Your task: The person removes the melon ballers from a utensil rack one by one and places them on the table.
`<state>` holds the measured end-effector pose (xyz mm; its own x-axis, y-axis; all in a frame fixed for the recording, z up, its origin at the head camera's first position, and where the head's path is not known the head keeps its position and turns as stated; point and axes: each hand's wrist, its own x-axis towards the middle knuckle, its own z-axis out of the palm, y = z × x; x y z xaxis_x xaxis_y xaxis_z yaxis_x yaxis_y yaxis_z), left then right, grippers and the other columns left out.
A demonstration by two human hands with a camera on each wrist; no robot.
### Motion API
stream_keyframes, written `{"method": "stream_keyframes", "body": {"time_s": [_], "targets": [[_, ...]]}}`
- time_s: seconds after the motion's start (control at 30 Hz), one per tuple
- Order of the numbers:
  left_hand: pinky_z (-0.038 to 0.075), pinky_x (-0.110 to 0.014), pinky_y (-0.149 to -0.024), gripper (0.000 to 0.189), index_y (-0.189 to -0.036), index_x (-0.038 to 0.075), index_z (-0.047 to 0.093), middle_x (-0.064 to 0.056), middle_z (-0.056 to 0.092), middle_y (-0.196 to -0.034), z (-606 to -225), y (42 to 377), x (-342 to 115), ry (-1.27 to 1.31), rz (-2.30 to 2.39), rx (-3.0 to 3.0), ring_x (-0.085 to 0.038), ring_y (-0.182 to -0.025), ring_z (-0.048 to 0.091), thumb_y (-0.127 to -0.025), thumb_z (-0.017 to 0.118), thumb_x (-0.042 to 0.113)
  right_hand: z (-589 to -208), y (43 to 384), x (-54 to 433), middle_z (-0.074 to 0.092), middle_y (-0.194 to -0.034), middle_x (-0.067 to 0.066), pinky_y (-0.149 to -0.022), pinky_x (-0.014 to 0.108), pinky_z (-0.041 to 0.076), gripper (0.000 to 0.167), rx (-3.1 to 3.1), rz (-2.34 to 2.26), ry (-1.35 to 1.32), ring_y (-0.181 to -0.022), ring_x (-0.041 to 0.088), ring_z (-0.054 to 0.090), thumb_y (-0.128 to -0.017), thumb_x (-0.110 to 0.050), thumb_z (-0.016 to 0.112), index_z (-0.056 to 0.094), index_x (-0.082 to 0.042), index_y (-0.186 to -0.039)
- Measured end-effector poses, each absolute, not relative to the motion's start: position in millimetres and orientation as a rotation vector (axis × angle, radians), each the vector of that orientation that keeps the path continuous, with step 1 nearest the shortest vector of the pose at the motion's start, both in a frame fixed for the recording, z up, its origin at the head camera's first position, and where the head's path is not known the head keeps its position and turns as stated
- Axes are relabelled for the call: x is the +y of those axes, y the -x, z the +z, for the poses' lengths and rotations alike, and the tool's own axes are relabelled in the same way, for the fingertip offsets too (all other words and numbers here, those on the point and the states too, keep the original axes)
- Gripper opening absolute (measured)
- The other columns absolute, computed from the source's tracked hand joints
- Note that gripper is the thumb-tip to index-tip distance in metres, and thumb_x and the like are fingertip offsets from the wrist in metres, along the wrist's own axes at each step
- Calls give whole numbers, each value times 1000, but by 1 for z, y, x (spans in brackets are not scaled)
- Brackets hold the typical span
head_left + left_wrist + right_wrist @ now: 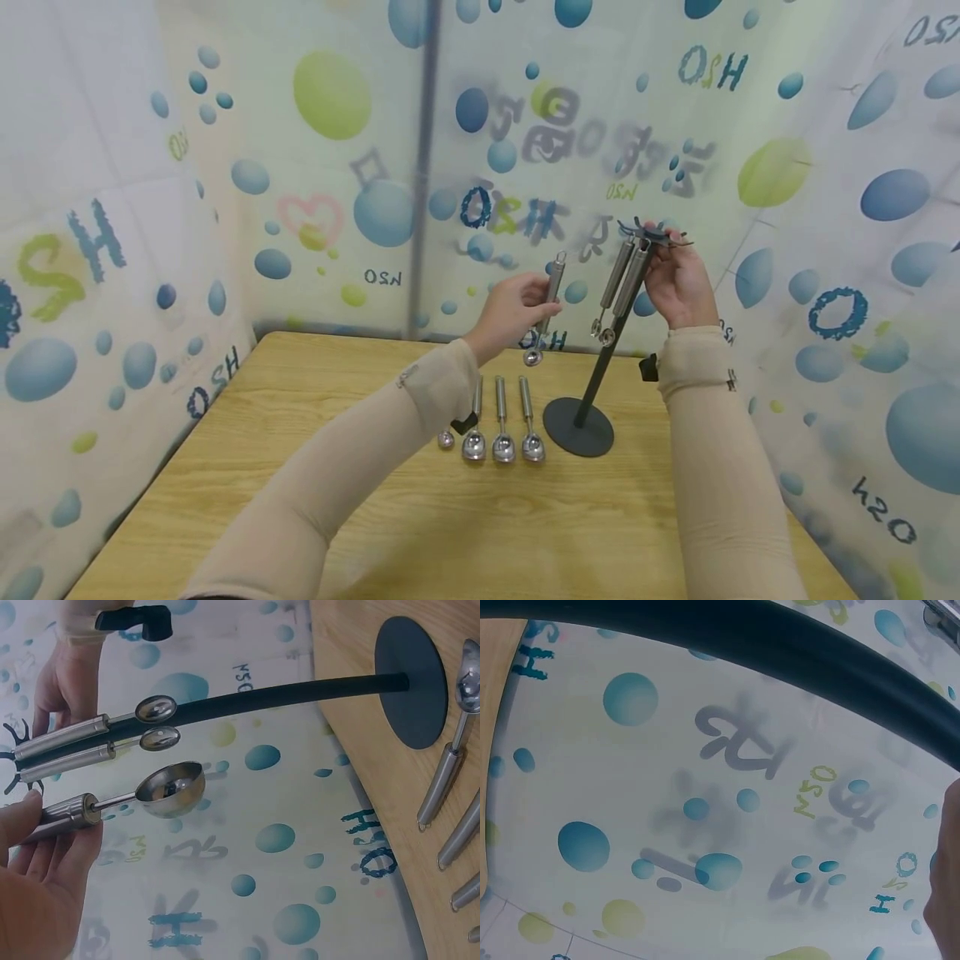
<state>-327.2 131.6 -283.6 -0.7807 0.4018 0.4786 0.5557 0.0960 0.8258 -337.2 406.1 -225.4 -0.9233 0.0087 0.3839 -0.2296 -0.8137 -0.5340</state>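
2 of 7 visible utensils [636,279] hang on rack [595,379], just R of L hand's [512,312] fingers, which pinch scoop [171,793] by handle, unhung; 4 spoons [503,449] left on table [450,521] below them. R hand [681,287] at rack top; grip hidden, can't tell.

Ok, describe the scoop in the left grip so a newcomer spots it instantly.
Find the black stand on the wooden table. Left of its upper part in the head view, the left grip holds a silver scoop, bowl down. Only it is held; two utensils hang on the stand, other scoops lie on the table.
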Motion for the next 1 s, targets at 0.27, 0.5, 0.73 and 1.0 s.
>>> {"method": "stream_keyframes", "body": {"time_s": [0.27, 0.5, 0.73, 1.0], "targets": [[58, -29, -85, 24, -118, 6, 69, -5, 73, -108, -291, 332, 122, 941, -1791, -2233, -14, -98, 71, -95, 74, 13, -225, 338, 405, 72, -107, 18, -78, 31, 48, 13, -885, 2822, -536, -90, 24, 64, -96, -7, 65, 65, 4, -90], [59, -29, -84, 28, -120, 6, 68, -4, 73, -109, -297, 335, 115, 928, -1777, -2256, -14, -99, 71, -95, 75, 15, -226, 339, 406, 73, -106, 19, -76, 31, 49, 15, -894, 2816, -582, -87, 25, 65, -97, -9, 65, 66, 4, -88], [60, -30, -81, 33, -126, 6, 68, -6, 72, -113, -301, 337, 105, 882, -1798, -2261, -17, -100, 70, -95, 74, 13, -226, 339, 405, 72, -105, 19, -75, 32, 50, 16, -891, 2821, -584, -86, 25, 65, -97, -8, 64, 66, 5, -88], [59, -32, -83, 34, -127, 7, 69, -5, 72, -111, -308, 342, 91, 855, -1663, -2308, -17, -99, 69, -94, 75, 18, -226, 340, 405, 73, -104, 20, -74, 33, 52, 17, -889, 2830, -594, -85, 28, 68, -99, -7, 62, 66, 5, -87]]}}
